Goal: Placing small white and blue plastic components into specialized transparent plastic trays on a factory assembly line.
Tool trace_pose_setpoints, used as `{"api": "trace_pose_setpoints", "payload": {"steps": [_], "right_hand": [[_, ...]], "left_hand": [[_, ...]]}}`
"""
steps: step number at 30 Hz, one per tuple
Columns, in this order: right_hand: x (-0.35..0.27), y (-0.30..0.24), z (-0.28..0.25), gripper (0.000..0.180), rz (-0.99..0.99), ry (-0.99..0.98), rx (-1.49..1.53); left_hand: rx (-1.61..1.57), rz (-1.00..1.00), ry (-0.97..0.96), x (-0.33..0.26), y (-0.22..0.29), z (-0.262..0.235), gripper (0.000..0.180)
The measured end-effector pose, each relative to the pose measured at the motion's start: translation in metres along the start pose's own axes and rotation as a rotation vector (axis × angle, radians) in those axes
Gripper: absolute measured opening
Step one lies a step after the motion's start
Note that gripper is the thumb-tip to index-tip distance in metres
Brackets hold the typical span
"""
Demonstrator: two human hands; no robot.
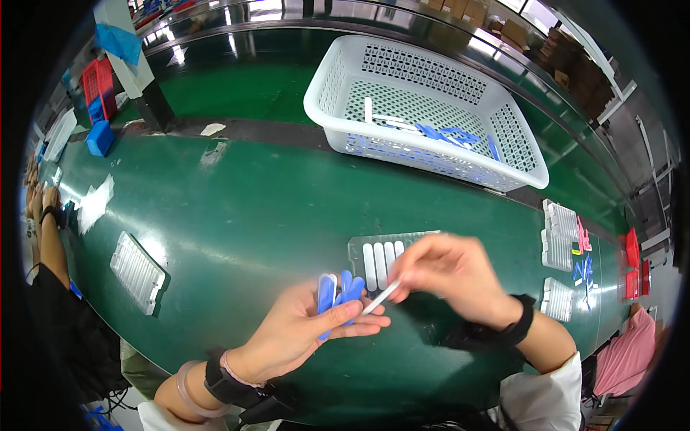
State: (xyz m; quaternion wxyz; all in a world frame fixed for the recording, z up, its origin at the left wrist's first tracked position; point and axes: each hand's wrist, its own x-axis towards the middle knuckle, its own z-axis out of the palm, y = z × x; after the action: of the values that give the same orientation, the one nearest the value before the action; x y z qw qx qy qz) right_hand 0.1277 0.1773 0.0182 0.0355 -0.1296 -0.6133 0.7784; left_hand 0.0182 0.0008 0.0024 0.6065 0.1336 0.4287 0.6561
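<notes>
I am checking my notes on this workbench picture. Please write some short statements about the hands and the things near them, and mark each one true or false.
1. The left hand holds several blue strips. True.
2. The right hand pinches a red strip. False: it pinches a white strip.
3. The white basket stands on the far side of the green belt from the hands. True.
4. The clear slotted tray lies inside the basket. False: it lies on the belt, just beyond the hands.
5. The basket is empty. False: white and blue strips lie in it.
</notes>
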Motion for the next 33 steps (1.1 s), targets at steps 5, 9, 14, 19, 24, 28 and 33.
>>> {"api": "trace_pose_setpoints", "payload": {"steps": [5, 9, 14, 19, 24, 28, 33], "right_hand": [[0.029, -0.027, -0.036, 0.016, 0.114, 0.153, -0.482], [0.039, -0.008, -0.047, 0.022, 0.027, 0.066, -0.756], [0.013, -0.007, -0.032, 0.033, -0.273, 0.105, -1.466], [0.0, -0.003, 0.002, 0.033, 0.076, -0.175, -0.202], [0.008, -0.007, -0.008, 0.011, 0.076, -0.168, -0.132], [0.025, -0.034, -0.038, 0.014, 0.141, 0.129, -0.546], [0.035, -0.015, -0.057, 0.022, 0.064, 0.085, -0.931]], "left_hand": [[0.005, -0.049, 0.03, 0.001, 0.0, -0.003, 0.026], [-0.005, -0.038, -0.04, 0.001, -0.003, -0.002, 0.03], [0.066, -0.026, -0.039, 0.002, -0.002, -0.004, 0.029], [0.126, -0.032, -0.019, -0.001, 0.001, 0.001, 0.027], [0.067, -0.068, -0.05, 0.0, 0.003, 0.003, 0.027], [0.101, -0.061, 0.017, 0.001, -0.001, 0.001, 0.029], [0.042, -0.05, 0.006, 0.001, -0.006, 0.0, 0.027]]}}
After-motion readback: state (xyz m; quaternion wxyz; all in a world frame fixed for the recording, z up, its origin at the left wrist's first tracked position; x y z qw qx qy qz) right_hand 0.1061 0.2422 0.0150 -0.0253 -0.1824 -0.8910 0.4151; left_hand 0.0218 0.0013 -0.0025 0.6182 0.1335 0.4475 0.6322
